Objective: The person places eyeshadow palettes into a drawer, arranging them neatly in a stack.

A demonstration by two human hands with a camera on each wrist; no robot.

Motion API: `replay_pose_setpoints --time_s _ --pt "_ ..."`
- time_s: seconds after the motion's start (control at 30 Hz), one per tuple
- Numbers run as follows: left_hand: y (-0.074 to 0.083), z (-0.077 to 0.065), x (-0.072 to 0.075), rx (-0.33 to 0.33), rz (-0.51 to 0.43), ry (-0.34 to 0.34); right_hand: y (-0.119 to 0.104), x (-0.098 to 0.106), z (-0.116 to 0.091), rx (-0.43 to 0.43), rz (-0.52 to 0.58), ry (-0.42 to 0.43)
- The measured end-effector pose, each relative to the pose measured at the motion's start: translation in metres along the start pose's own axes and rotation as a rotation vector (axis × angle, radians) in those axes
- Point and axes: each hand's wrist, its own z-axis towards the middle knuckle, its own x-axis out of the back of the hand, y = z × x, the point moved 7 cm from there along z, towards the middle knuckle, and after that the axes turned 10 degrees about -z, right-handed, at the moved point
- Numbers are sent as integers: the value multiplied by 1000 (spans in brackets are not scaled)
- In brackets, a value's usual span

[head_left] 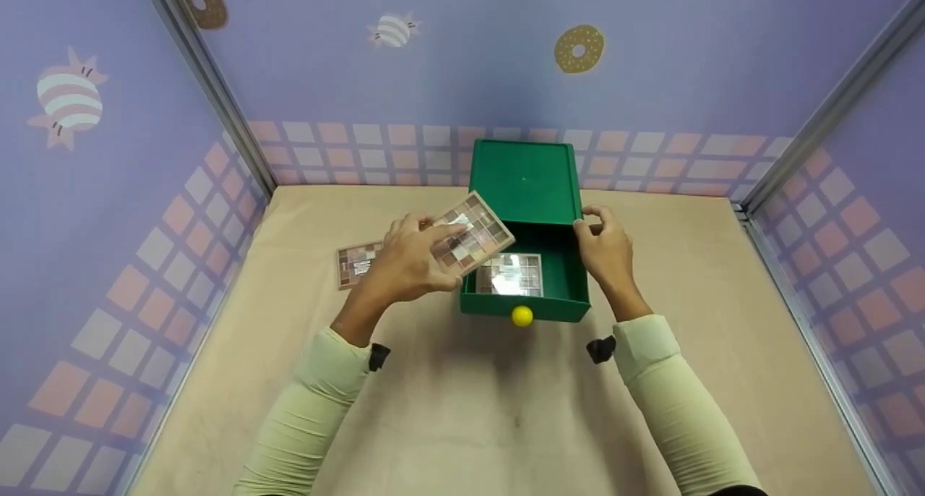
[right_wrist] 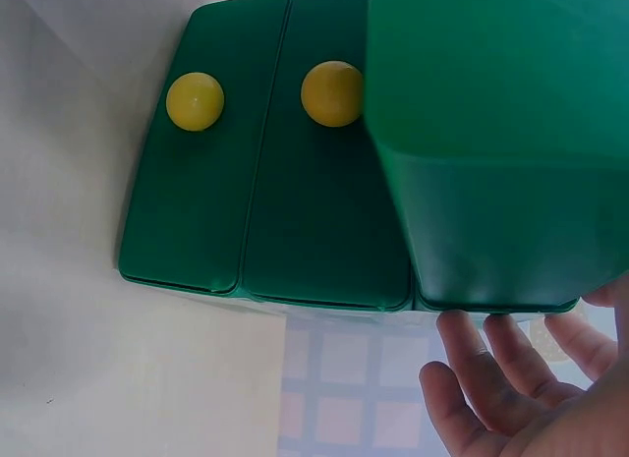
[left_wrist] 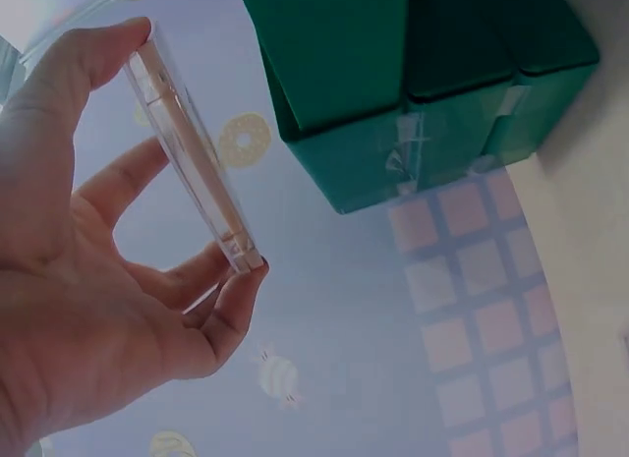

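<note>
My left hand (head_left: 408, 261) holds a clear-lidded makeup palette (head_left: 490, 230) by its edges, tilted above the left side of the pulled-out top drawer (head_left: 524, 306). In the left wrist view the palette (left_wrist: 201, 172) shows edge-on, between the thumb and the fingers. A second palette (head_left: 532, 264) lies flat inside that green drawer, and a third palette (head_left: 352, 262) lies on the table, partly hidden behind my left hand. My right hand (head_left: 608, 254) touches the right side of the green drawer cabinet (head_left: 524, 181), fingertips against its side near the front.
Below the open drawer are two pushed-in drawers with yellow knobs, a middle drawer (right_wrist: 319, 211) and a bottom drawer (right_wrist: 187, 201). The cabinet stands near the patterned back wall (head_left: 470, 62), and side walls flank the beige table (head_left: 498, 424).
</note>
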Motion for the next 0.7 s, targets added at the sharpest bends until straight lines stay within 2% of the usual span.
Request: replay_pose_setpoints --time_s 0.17,0.5,0.7 --pt "15 6 -10 -56 35 -111 1 1 0 1 1 3" --pt "31 16 -28 -108 90 -331 2 0 1 10 0 5" --pt "37 24 -36 -121 109 -402 2 0 1 12 0 4"
